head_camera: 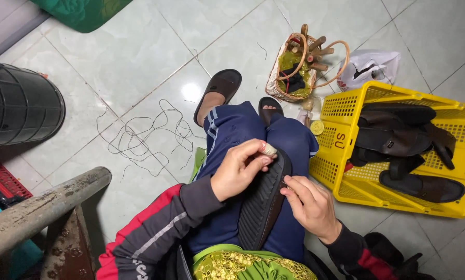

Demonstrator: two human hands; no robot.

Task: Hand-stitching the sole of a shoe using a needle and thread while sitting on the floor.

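Note:
A black ribbed shoe sole (261, 207) lies sole-up along my lap, between my knees in blue trousers. My left hand (237, 168) curls over its upper left edge, with a taped fingertip pressed against the rim. My right hand (313, 207) pinches the sole's right edge with thumb and fingers closed. A thin dark thread (144, 137) lies looped on the tiled floor to my left.
A yellow plastic crate (346, 181) with several dark sandals stands at the right. A woven basket (279, 85) of wooden-handled tools sits ahead, beside a white plastic bag (370, 67). At the left stand a black bin (17, 103) and a metal bar (40, 210).

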